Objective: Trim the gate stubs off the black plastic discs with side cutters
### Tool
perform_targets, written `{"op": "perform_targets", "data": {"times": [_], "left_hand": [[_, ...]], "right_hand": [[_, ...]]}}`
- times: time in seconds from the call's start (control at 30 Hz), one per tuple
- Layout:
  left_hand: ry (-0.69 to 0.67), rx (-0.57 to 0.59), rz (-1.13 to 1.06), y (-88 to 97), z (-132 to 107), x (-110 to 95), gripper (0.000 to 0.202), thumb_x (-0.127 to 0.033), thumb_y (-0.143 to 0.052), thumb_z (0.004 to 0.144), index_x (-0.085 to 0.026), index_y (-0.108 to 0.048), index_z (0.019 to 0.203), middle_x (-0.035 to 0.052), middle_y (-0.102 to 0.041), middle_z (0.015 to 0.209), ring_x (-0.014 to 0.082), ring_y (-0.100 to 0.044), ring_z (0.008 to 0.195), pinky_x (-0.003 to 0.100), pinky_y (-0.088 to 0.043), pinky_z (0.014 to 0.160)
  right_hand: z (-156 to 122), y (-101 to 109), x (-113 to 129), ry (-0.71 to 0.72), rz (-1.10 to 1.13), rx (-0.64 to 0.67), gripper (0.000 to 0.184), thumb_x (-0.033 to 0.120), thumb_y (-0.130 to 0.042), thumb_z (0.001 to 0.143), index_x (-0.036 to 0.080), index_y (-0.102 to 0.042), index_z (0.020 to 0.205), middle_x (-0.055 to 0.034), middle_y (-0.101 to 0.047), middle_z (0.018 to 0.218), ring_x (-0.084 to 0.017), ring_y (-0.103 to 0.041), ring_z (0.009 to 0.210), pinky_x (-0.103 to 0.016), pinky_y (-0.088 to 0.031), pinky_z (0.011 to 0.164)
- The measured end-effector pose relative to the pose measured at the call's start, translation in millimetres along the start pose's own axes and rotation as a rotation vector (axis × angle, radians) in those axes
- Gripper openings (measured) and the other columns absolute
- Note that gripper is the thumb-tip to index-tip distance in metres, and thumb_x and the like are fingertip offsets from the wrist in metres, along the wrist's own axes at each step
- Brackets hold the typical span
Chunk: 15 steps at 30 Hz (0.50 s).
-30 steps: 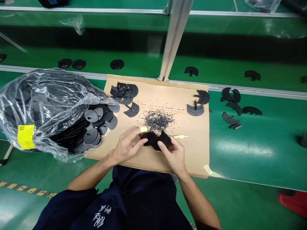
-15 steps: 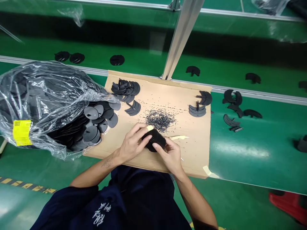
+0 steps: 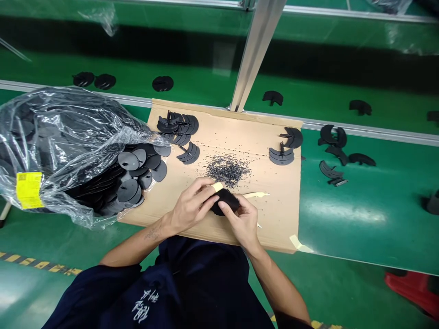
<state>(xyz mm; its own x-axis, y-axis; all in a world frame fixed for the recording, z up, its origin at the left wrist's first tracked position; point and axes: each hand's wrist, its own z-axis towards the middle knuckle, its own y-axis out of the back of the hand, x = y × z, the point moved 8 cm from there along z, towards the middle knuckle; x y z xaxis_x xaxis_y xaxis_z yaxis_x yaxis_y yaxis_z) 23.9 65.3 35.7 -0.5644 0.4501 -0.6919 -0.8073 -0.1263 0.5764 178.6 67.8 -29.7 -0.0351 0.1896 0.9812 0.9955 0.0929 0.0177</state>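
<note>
Between my two hands is a stack of black plastic pieces (image 3: 224, 202), held low over the cardboard sheet (image 3: 277, 219). My left hand (image 3: 195, 203) closes on its left side, with yellow tape wrapped round one fingertip. My right hand (image 3: 243, 219) grips the other side, thumb across the near face. Just beyond my fingers lies a pile of tiny black bits (image 3: 229, 170) scattered on the cardboard. A pale yellow-handled tool (image 3: 255, 195) lies beside my right hand, partly hidden by it.
On the left, a clear plastic bag (image 3: 65, 132) spills black discs (image 3: 128, 189). Curved black parts (image 3: 188, 154) lie at the cardboard's back left, with more curved parts (image 3: 281, 156) at its right. A metal post (image 3: 255, 55) rises behind. Further pieces (image 3: 331, 171) rest on the green table.
The black stack has tilted and turned a little in my hands, and my fingers have shifted slightly with it. The whole view has moved slightly.
</note>
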Motion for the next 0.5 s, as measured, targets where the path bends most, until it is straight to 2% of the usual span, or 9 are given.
{"op": "perform_targets", "data": {"times": [0.07, 0.17, 0.23, 0.33, 0.4, 0.5], "left_hand": [[0.109, -0.009, -0.087, -0.1, 0, 8, 0.033, -0.028, -0.064, 0.101, -0.017, -0.064, 0.132, 0.01, -0.067, 0.109, 0.0166, -0.067, 0.09, 0.029, -0.06, 0.081], [0.222, 0.069, -0.278, -6.2, 0, 16, 0.028, -0.037, -0.064, 0.101, -0.015, -0.07, 0.116, 0.0078, -0.071, 0.095, 0.0148, -0.068, 0.079, 0.026, -0.059, 0.072], [0.187, 0.117, -0.307, -6.8, 1, 12, 0.023, -0.036, -0.065, 0.101, -0.015, -0.072, 0.107, 0.0087, -0.073, 0.093, 0.0166, -0.07, 0.082, 0.026, -0.059, 0.072], [0.017, 0.135, -0.194, -1.9, 3, -2, 0.017, -0.027, -0.069, 0.098, -0.014, -0.072, 0.108, 0.0105, -0.074, 0.098, 0.0182, -0.07, 0.087, 0.029, -0.06, 0.077], [-0.072, 0.143, -0.137, -0.4, 3, -10, 0.015, -0.023, -0.071, 0.096, -0.014, -0.071, 0.108, 0.0107, -0.074, 0.098, 0.018, -0.07, 0.088, 0.03, -0.06, 0.08], [-0.08, 0.117, -0.179, 2.6, 5, -12, 0.022, -0.022, -0.073, 0.094, -0.014, -0.071, 0.115, 0.0103, -0.074, 0.099, 0.0171, -0.071, 0.088, 0.028, -0.061, 0.08]], "right_hand": [[-3, 2, 3, 0.052, -0.016, -0.033, 0.03, 0.049, -0.079, 0.085, 0.02, -0.075, 0.09, -0.0033, -0.072, 0.08, -0.017, -0.064, 0.072, -0.029, -0.055, 0.067], [-5, 4, 9, 0.136, -0.059, -0.057, 0.026, 0.046, -0.077, 0.087, 0.021, -0.074, 0.093, -0.004, -0.075, 0.084, -0.018, -0.067, 0.075, -0.03, -0.057, 0.071], [-4, 4, 14, 0.184, -0.104, -0.025, 0.02, 0.041, -0.076, 0.088, 0.022, -0.072, 0.092, -0.0032, -0.075, 0.082, -0.018, -0.068, 0.073, -0.03, -0.056, 0.07], [-1, 2, 25, 0.275, -0.217, 0.093, 0.009, 0.031, -0.071, 0.091, 0.023, -0.072, 0.094, -0.0031, -0.076, 0.085, -0.018, -0.071, 0.076, -0.031, -0.059, 0.074], [-1, 2, 32, 0.338, -0.295, 0.156, 0.009, 0.027, -0.067, 0.094, 0.023, -0.074, 0.098, -0.004, -0.078, 0.09, -0.019, -0.074, 0.079, -0.032, -0.061, 0.079], [-4, 4, 37, 0.396, -0.328, 0.171, 0.012, 0.026, -0.065, 0.097, 0.024, -0.076, 0.101, -0.005, -0.08, 0.092, -0.02, -0.076, 0.082, -0.032, -0.062, 0.079]]}}
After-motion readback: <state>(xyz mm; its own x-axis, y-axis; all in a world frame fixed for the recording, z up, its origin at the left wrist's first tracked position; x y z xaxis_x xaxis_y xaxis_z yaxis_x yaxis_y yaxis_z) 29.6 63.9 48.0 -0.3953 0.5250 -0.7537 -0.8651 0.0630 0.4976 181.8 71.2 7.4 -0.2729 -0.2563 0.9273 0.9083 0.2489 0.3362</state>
